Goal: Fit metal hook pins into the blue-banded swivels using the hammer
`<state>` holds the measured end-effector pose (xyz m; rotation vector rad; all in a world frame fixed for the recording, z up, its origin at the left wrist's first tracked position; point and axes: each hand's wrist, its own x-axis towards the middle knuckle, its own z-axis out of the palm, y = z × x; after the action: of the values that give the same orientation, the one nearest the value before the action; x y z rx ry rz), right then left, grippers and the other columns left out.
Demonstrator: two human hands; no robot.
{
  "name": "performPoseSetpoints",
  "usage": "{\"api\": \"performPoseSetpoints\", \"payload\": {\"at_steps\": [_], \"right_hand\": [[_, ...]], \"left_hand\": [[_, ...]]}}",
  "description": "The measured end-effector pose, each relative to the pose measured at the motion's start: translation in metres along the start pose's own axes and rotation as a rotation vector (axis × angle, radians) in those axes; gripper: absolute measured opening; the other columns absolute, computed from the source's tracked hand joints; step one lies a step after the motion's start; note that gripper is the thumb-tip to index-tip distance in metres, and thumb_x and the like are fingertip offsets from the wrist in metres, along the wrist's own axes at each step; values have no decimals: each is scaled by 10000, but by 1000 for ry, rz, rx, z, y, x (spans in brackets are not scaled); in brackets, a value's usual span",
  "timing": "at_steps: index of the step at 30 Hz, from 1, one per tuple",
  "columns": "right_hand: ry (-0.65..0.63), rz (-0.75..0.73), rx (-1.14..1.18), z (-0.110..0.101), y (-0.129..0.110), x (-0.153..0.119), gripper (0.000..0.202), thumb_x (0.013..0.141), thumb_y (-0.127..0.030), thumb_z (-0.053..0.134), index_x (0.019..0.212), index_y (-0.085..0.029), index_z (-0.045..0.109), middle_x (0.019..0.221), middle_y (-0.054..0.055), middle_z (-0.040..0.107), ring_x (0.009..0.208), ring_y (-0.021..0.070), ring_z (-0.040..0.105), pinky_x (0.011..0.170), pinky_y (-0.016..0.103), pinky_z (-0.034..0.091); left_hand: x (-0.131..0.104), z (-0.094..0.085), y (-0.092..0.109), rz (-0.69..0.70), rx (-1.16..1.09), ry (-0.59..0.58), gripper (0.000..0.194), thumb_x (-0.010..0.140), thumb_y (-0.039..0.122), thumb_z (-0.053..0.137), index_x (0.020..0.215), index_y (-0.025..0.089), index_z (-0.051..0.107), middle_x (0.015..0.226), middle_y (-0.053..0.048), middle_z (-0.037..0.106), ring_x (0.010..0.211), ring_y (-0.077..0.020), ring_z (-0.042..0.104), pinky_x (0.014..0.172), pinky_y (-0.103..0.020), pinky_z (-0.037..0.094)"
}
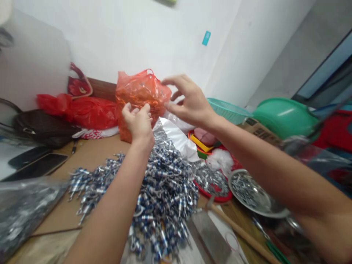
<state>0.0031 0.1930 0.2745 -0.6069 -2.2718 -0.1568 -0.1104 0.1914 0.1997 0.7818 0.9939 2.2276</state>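
Observation:
A translucent orange-red plastic bag [143, 86], filled with something orange, stands upright at the far side of the table. My left hand [139, 126] is in front of its lower part, fingers apart and curled. At the bag's right edge is my right hand [188, 101], its thumb and fingers spread. Both hands look close to the bag or touching it; I cannot tell which. Below my hands spreads a big heap of small silver-and-blue metal pieces [165, 190], some with ring or hook ends.
To the left lie a red bag [93, 112], a dark pouch [41, 126], phones [38, 165] and a clear bag of metal parts [27, 209]. Rightward are a metal bowl [233, 187], a red tray [228, 198], a hammer [242, 233], a metal block [210, 234] and a green basin [286, 117].

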Motion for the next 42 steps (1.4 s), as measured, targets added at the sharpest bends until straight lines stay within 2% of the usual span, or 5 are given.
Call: {"api": "performPoseSetpoints", "payload": {"at_steps": [8,13,22,32,42], "right_hand": [[-1,691,-99,-38,-52,-342,166,805,-222,486,926,-185,593,906,54,623,780,167,601,668,277,500],[150,921,-250,-28,-63,-452,210,819,-292,462,897,-170,615,933,90,627,859,209,589,781,347,475],[-27,902,-334,-14,67,-364,295,807,-157,386,983,-207,617,1024,97,601,973,221,549,877,347,420],[-189,898,-372,-17,88,-363,357,829,-109,316,1041,-156,600,1020,111,603,957,210,557,859,310,415],[-496,884,-320,45,122,-336,309,824,-290,477,1105,-213,581,1169,77,567,1057,223,518,892,337,385]], "left_hand": [[-245,-156,-12,131,712,-191,293,739,252,594,1027,209,554,921,-41,614,715,-146,592,694,-281,489],[-281,-191,-48,551,1085,-536,194,753,237,573,939,180,582,880,-76,640,808,-203,614,765,-321,486],[-232,-118,-60,-8,1747,-788,415,815,402,366,1143,172,475,901,-136,700,790,-330,650,635,-398,472],[-195,-123,-50,-543,785,-447,534,598,419,678,1084,238,554,868,-39,704,882,-223,636,732,-301,524],[-255,-73,-79,-571,522,-726,362,698,263,603,1055,211,577,948,-47,621,728,-168,643,656,-299,548]]}}
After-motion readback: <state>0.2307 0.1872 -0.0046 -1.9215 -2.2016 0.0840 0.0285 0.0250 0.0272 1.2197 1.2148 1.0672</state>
